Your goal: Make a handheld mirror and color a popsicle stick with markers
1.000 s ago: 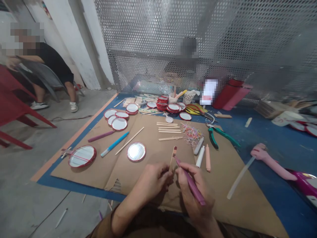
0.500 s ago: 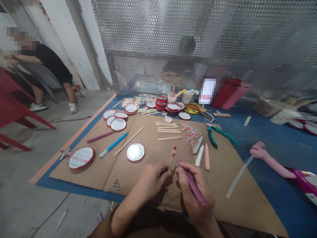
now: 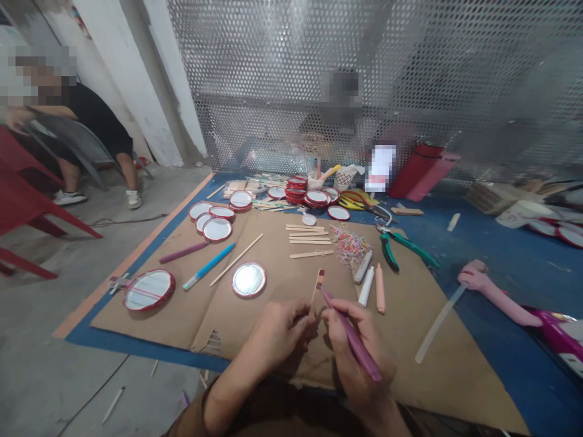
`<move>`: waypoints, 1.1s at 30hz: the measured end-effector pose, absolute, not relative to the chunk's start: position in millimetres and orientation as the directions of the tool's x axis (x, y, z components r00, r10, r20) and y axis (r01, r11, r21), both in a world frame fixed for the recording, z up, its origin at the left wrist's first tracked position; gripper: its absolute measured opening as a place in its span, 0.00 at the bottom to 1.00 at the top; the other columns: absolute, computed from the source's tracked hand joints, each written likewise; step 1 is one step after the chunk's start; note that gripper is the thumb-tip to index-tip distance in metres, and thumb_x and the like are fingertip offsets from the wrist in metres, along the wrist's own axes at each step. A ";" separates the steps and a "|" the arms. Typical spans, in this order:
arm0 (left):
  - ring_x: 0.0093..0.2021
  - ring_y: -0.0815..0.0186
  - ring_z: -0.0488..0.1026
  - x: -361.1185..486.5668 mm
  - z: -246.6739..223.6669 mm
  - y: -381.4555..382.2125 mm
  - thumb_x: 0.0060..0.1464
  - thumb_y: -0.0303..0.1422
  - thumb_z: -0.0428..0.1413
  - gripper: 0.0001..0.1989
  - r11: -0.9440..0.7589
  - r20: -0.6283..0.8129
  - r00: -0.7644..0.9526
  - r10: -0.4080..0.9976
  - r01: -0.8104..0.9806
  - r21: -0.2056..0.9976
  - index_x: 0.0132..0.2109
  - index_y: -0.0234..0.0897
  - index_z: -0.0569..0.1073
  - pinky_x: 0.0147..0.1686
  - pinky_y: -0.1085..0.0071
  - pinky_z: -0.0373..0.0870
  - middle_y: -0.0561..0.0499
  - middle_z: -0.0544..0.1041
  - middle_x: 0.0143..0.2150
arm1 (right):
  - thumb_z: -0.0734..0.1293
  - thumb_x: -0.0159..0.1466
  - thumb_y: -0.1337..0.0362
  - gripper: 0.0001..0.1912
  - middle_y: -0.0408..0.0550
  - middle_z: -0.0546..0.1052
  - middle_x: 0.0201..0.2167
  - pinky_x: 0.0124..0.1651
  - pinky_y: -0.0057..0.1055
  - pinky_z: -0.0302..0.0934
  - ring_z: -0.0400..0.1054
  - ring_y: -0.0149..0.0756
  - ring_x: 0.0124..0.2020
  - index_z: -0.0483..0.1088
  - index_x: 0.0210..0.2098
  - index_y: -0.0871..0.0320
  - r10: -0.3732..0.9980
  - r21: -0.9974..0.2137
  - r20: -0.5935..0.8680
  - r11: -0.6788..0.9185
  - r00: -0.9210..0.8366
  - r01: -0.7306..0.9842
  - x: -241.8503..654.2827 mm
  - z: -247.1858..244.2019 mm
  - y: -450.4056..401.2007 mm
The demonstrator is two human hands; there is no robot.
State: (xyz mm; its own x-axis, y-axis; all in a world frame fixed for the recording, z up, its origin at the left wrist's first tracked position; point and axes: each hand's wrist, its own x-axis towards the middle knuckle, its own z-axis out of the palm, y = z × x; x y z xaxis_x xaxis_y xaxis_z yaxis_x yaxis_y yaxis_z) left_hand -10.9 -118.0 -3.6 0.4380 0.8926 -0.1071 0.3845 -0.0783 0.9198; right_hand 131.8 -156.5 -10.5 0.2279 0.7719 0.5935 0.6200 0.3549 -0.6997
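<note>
Both my hands over near side of cardboard [image 3: 286, 282], close together. Left hand [image 3: 286, 325]: fingers curled, thumb pressed in to pinch, back facing up. Left forearm [image 3: 239, 376] bare, slanting in across cardboard's near edge, brown sleeve [image 3: 189, 416] behind. Right hand [image 3: 348, 367]: writing grip, thumb opposing bent fingers; right forearm [image 3: 376, 409] leaning left over same edge.

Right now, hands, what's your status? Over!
Left hand: pinching wooden stick. Right hand: holding purple marker, tip at stick's reddish-brown end. Nothing visibly blocking; green-handled pliers lie apart, farther off.
</note>
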 end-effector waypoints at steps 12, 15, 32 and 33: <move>0.25 0.68 0.67 -11.2 -2.3 -117.9 0.56 0.33 0.48 0.10 -0.077 -0.110 0.435 0.894 0.392 0.917 0.27 0.37 0.67 0.26 0.75 0.57 0.54 0.70 0.23 | 0.65 0.66 0.66 0.04 0.45 0.77 0.32 0.33 0.29 0.67 0.72 0.33 0.30 0.71 0.41 0.55 0.772 -0.695 0.607 0.401 0.188 0.598 133.8 -11.4 -155.5; 0.25 0.68 0.68 -11.0 -2.6 -118.3 0.56 0.33 0.48 0.10 -0.065 -0.120 0.437 0.892 0.385 0.921 0.27 0.38 0.67 0.26 0.75 0.57 0.54 0.70 0.22 | 0.65 0.66 0.65 0.04 0.45 0.77 0.33 0.34 0.29 0.67 0.73 0.33 0.32 0.70 0.41 0.55 0.765 -0.686 0.614 0.396 0.193 0.610 132.8 -11.5 -155.4; 0.24 0.67 0.69 -10.9 -3.8 -118.6 0.56 0.36 0.48 0.11 -0.056 -0.119 0.428 0.896 0.375 0.925 0.27 0.38 0.66 0.26 0.75 0.59 0.53 0.71 0.22 | 0.64 0.66 0.66 0.05 0.46 0.77 0.33 0.33 0.29 0.67 0.73 0.34 0.32 0.70 0.42 0.56 0.770 -0.633 0.625 0.407 0.126 0.659 132.5 -11.0 -153.9; 0.24 0.67 0.69 -11.0 -3.9 -118.5 0.56 0.35 0.48 0.11 -0.058 -0.117 0.425 0.897 0.375 0.925 0.27 0.38 0.66 0.25 0.75 0.59 0.54 0.70 0.22 | 0.63 0.66 0.66 0.05 0.46 0.76 0.33 0.33 0.29 0.67 0.73 0.34 0.32 0.70 0.42 0.56 0.770 -0.634 0.627 0.414 0.120 0.654 132.5 -11.4 -154.1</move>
State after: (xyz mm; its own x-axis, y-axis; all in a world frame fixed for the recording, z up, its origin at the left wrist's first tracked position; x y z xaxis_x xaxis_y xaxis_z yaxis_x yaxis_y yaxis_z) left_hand -11.0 -118.5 -3.9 0.4254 0.8975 -0.1165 0.3754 -0.0578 0.9251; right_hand 132.5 -154.1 -11.4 0.1203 0.7700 0.6267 0.6537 0.4136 -0.6337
